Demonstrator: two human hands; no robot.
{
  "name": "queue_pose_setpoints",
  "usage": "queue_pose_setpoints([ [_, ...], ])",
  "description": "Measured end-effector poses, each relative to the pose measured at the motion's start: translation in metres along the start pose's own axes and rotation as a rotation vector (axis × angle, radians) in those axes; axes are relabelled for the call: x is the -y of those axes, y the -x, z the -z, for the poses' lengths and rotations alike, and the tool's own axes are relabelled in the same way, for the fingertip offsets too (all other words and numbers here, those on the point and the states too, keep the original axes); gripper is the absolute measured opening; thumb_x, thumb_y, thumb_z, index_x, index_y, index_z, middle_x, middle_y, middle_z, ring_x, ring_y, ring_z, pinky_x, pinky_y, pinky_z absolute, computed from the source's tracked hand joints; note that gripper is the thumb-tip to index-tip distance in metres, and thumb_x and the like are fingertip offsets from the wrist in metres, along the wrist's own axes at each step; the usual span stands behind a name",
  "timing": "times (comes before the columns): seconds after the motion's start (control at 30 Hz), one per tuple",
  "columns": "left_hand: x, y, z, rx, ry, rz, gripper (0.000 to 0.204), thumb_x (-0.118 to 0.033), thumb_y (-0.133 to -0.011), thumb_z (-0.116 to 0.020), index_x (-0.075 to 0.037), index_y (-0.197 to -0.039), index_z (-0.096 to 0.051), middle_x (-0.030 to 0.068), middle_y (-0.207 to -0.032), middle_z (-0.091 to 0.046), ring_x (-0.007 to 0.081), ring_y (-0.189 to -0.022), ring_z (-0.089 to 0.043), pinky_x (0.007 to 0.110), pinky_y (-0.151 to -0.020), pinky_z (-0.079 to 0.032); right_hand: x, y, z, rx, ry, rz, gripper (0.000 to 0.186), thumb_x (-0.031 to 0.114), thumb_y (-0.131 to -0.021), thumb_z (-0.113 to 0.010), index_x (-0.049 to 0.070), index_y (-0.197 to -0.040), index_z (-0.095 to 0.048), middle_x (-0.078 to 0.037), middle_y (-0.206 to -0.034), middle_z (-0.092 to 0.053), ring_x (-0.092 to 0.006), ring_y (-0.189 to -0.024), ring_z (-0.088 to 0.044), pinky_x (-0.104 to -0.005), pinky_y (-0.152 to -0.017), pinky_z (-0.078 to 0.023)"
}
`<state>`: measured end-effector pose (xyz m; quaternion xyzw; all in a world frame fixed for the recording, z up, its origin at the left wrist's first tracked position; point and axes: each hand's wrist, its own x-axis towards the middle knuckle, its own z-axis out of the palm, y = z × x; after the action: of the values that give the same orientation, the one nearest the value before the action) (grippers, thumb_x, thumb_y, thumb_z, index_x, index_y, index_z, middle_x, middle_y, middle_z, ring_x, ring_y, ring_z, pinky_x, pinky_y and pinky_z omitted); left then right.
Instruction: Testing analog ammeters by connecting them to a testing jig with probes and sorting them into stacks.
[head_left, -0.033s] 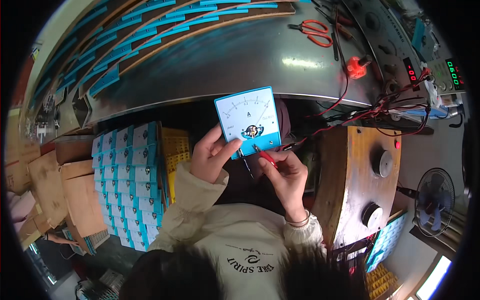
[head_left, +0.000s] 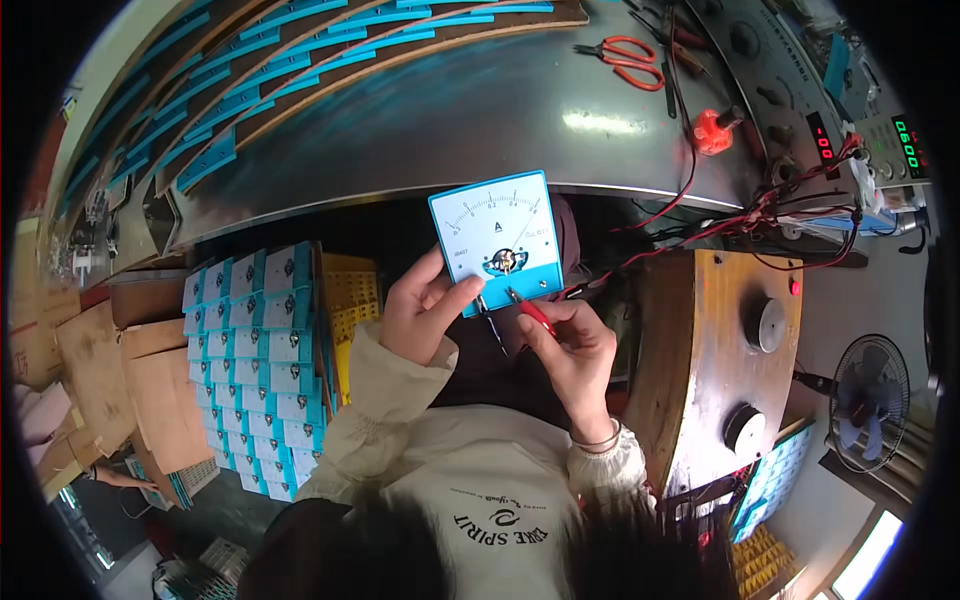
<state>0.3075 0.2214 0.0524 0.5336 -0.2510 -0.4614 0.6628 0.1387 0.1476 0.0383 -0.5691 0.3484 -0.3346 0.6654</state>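
Over my lap, a square ammeter (head_left: 492, 238) with a blue frame and a white scale is tilted in my left hand (head_left: 421, 312). The left thumb presses its lower left corner, and the other fingers go behind it, partly hidden. A black lead (head_left: 491, 322) with a slim tip hangs below that thumb. My right hand (head_left: 575, 352) pinches a red test probe (head_left: 533, 314), its tip at the meter's blue lower edge, just below the exposed coil mechanism (head_left: 506, 262). I cannot tell whether the tip touches metal there.
A metal bench (head_left: 420, 130) lies ahead, with red-handled scissors (head_left: 632, 62) and a red bottle (head_left: 714, 131). Red and black wires run to instruments (head_left: 880, 150) at right. Stacked meters (head_left: 262, 340) stand left; a wooden box (head_left: 715, 370) with knobs and a fan (head_left: 868, 405) stand right.
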Motion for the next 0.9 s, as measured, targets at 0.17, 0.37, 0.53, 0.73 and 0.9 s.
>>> queue_pose_setpoints([
  [0.17, 0.003, -0.008, 0.007, 0.068, -0.032, 0.015, 0.045, -0.003, -0.092, -0.059, 0.006, -0.133, -0.043, 0.0105, -0.115, -0.062, 0.0126, -0.103, -0.059, 0.027, -0.088, -0.048, -0.002, -0.001, -0.002, -0.050, 0.128, 0.042, 0.014, 0.001, -0.082, -0.072, -0.004, -0.092, -0.064, -0.006, -0.082, -0.068, -0.0064, -0.071, -0.062, -0.0198, -0.063, -0.051],
  [0.37, 0.016, -0.009, 0.006, 0.081, 0.008, 0.011, 0.046, -0.004, -0.092, -0.059, 0.006, -0.134, -0.043, 0.0109, -0.115, -0.062, 0.0132, -0.102, -0.059, 0.027, -0.088, -0.048, -0.015, 0.004, 0.001, -0.074, 0.163, 0.080, 0.015, 0.001, -0.081, -0.073, -0.003, -0.093, -0.065, -0.005, -0.081, -0.068, -0.0060, -0.070, -0.062, -0.0199, -0.063, -0.051],
  [0.53, 0.017, -0.009, 0.003, 0.074, -0.041, 0.062, 0.045, -0.005, -0.092, -0.059, 0.005, -0.133, -0.043, 0.0109, -0.114, -0.062, 0.0127, -0.103, -0.059, 0.027, -0.089, -0.047, -0.014, 0.004, 0.005, -0.087, 0.162, 0.072, 0.016, -0.001, -0.081, -0.073, -0.004, -0.094, -0.064, -0.005, -0.080, -0.068, -0.0054, -0.070, -0.062, -0.0197, -0.062, -0.051],
  [0.73, 0.008, -0.007, 0.001, 0.123, 0.007, 0.048, 0.046, -0.004, -0.093, -0.058, 0.006, -0.134, -0.042, 0.0115, -0.118, -0.061, 0.0144, -0.105, -0.058, 0.029, -0.091, -0.047, -0.001, 0.008, 0.010, -0.023, 0.239, 0.065, 0.016, -0.002, -0.080, -0.073, -0.004, -0.093, -0.064, -0.006, -0.082, -0.067, -0.0054, -0.071, -0.061, -0.0202, -0.062, -0.050],
  [0.9, 0.012, -0.002, 0.011, 0.105, 0.014, 0.066, 0.047, -0.004, -0.092, -0.058, 0.006, -0.135, -0.041, 0.0118, -0.119, -0.060, 0.0148, -0.106, -0.058, 0.029, -0.092, -0.047, -0.002, 0.009, 0.000, -0.027, 0.252, 0.094, 0.015, -0.003, -0.081, -0.072, -0.004, -0.093, -0.064, -0.006, -0.083, -0.068, -0.0055, -0.072, -0.061, -0.0202, -0.064, -0.050],
])
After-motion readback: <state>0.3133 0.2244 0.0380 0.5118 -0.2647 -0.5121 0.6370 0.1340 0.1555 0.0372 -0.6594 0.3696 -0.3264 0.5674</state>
